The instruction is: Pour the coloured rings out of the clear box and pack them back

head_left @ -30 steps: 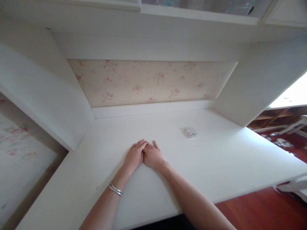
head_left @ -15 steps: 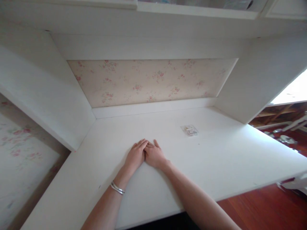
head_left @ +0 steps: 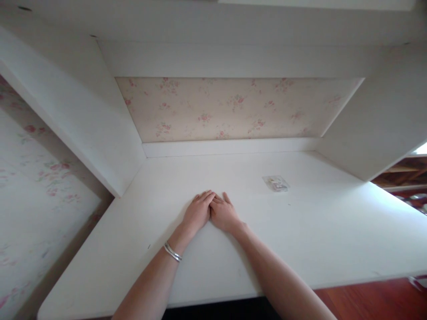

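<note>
A person's left hand and right hand lie palm-down on a white desk, fingers outstretched, overlapping, the 2 gripping nothing visible; a careless rightward sweep could knock the clear packet beyond, to their right.

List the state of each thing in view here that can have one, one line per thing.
Left hand: palm down on the white desk, partly overlapping the other hand, no object visible in it.
Right hand: palm down, no object visible in it.
Silver bracelet: worn around the left wrist.
Clear packet: lying untouched; cannot tell whether sealed.
</note>
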`<state>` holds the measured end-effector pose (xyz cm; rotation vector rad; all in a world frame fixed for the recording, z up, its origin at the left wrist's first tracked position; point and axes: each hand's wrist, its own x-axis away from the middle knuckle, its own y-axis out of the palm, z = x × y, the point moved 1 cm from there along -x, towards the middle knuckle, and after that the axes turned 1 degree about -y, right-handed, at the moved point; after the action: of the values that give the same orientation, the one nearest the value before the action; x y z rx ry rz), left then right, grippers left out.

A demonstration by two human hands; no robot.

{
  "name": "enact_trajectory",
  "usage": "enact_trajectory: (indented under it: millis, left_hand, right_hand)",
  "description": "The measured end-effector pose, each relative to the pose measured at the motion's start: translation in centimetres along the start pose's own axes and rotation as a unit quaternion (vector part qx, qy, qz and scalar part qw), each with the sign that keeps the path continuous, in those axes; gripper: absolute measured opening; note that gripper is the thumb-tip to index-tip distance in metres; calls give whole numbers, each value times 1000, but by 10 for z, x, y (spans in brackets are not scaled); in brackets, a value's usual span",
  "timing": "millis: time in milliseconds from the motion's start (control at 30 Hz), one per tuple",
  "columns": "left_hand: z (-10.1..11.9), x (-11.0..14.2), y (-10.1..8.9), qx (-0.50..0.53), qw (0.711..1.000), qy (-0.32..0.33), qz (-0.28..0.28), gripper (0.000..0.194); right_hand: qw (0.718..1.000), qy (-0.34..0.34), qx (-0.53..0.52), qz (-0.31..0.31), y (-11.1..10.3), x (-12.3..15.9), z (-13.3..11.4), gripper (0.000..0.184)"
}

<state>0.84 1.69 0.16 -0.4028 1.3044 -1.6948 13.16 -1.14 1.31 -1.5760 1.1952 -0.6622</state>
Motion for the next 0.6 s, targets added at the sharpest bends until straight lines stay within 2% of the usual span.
enact_trajectory:
  millis: [600]
  left_hand:
    - [1, 3, -1, -11, 1000, 10, 18, 45]
  right_hand:
    - [1000, -4, -4, 10, 7, -1, 2, 49]
